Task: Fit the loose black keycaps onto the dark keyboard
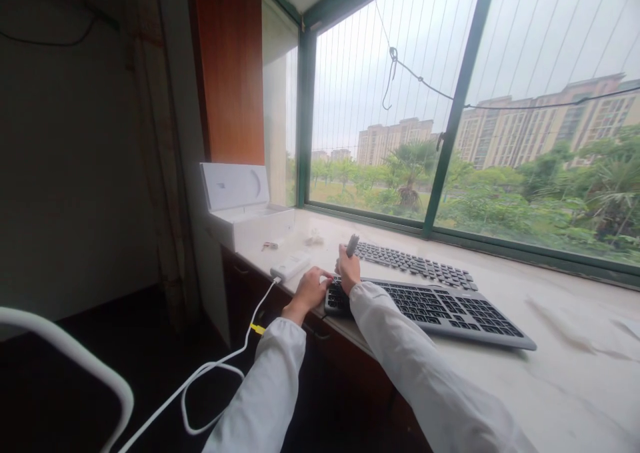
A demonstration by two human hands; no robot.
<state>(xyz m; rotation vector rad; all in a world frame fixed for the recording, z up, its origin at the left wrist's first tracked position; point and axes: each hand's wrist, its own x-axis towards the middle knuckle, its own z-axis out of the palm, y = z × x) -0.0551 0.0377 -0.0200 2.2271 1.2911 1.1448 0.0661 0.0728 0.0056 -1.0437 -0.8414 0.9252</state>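
A dark grey keyboard base (440, 310) with its keycaps off lies along the front of the white counter. Behind it, the removed keycaps (415, 264) are laid out in rows. My left hand (311, 289) rests at the keyboard's left end, thumb and forefinger brought together at its corner; anything between them is too small to make out. My right hand (347, 266) is wrapped round a dark handled tool (353, 244), held upright over the keyboard's left part. The tool's lower end is hidden by the hand.
An open white box (260, 224) stands at the counter's left end. Nearer is a white power strip (290, 265) with a white cable (249, 333) hanging off the edge. Clear plastic wrapping (565, 320) lies at right. A window (380, 120) runs behind the counter.
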